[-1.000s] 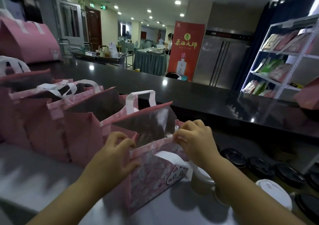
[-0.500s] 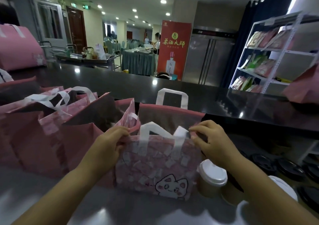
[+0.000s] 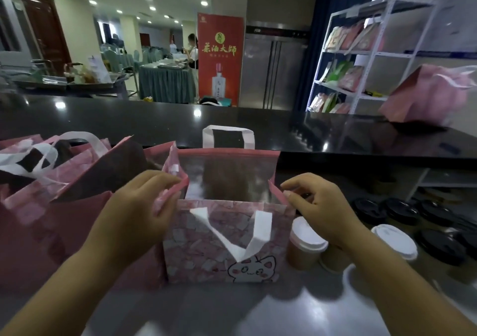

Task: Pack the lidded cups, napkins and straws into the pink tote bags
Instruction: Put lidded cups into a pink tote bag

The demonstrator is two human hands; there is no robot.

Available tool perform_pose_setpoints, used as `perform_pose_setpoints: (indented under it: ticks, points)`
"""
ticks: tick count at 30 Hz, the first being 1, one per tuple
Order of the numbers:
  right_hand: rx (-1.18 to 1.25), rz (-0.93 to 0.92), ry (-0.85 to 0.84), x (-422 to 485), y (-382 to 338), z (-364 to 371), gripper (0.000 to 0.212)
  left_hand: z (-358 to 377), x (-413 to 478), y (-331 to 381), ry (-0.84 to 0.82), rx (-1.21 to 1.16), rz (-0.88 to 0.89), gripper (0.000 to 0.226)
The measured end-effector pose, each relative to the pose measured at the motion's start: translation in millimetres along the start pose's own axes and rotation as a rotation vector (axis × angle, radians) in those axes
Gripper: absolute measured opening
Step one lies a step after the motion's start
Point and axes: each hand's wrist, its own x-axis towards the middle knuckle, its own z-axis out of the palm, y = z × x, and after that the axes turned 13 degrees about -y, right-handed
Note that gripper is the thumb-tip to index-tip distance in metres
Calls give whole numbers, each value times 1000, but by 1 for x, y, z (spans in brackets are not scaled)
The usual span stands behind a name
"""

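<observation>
The left hand (image 3: pixel 139 206) pinches the left end of the rim of a pink tote bag (image 3: pixel 222 245), thumb and curled fingers clamped on the folded side panel. The right hand (image 3: pixel 320 206) pinches the right end of the same rim between thumb and fingertips. Between the two hands the mouth of the bag stands open and squared, and a shiny silver lining shows on its far inner wall; what lies at the bottom cannot be made out.

The bag stands upright on a grey worktop (image 3: pixel 232 310), directly in front of the person. Its near handle (image 3: pixel 247 235) has flopped down over the front panel in a white V, above a drawn cat face (image 3: pixel 254 271), while the far handle (image 3: pixel 228 129) stands up.

Just beside the bag's right wall stands a lidded cup (image 3: pixel 305 242), brown with a white lid. A second cup (image 3: pixel 333 261) is partly hidden under the right wrist, and a third cup (image 3: pixel 395 242) stands further right. Behind them lie several black lids (image 3: pixel 402 210) in a cluster.

To the left, touching the held bag, a row of pink tote bags (image 3: pixel 51 181) stands with white handles up. Beyond runs a raised black counter (image 3: pixel 154 124), with another pink bag (image 3: pixel 428 98) on its right end. Behind that are a white shelf rack (image 3: pixel 361 59) with packets and a red banner (image 3: pixel 220 57)
</observation>
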Motion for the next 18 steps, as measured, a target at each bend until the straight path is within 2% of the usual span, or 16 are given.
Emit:
perform_pose_setpoints:
  ticks: [3, 6, 8, 12, 15, 18]
  points:
    - [-27, 29, 52, -11, 12, -11, 11, -6, 17, 11, -44, -11, 30, 18]
    - [-120, 117, -11, -20, 32, -20, 11, 0, 39, 22, -124, 1, 53, 20]
    - [-255, 214, -174, -20, 48, -25, 21, 8, 55, 29, -174, 13, 72, 20]
    - [-493, 335, -555, -14, 77, -22, 58, 20, 79, 42, -287, 17, 88, 28]
    - [-581, 291, -676, -10, 94, -10, 78, 28, 91, 51, -389, 39, 79, 28]
    - [-613, 267, -766, -6, 106, 1, 84, 34, 96, 56, -449, 83, 60, 27]
